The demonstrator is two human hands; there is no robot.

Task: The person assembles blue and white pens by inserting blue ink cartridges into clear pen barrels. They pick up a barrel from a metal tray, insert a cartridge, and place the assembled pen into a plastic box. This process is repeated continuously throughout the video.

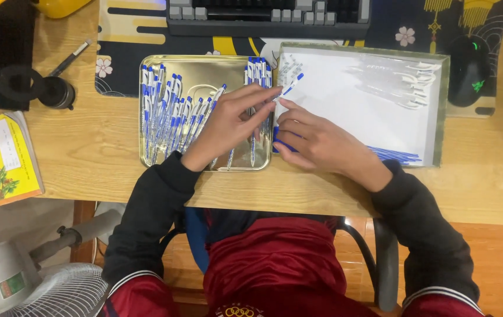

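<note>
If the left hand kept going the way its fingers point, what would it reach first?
The left hand points up and right, fingertips on a blue-and-white pen over the white tray. Past the pen, it would probably meet the tray's far rim, then the keyboard; height is unclear.

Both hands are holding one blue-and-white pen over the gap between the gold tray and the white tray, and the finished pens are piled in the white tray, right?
Not quite. The head view shows the finished pens piled in the gold tray. Otherwise right: left hand and right hand hold one pen beside the white tray.

Wooden desk (104, 158): metal tray (204, 64), white tray (442, 111), keyboard (269, 17), booklet (2, 158).
</note>
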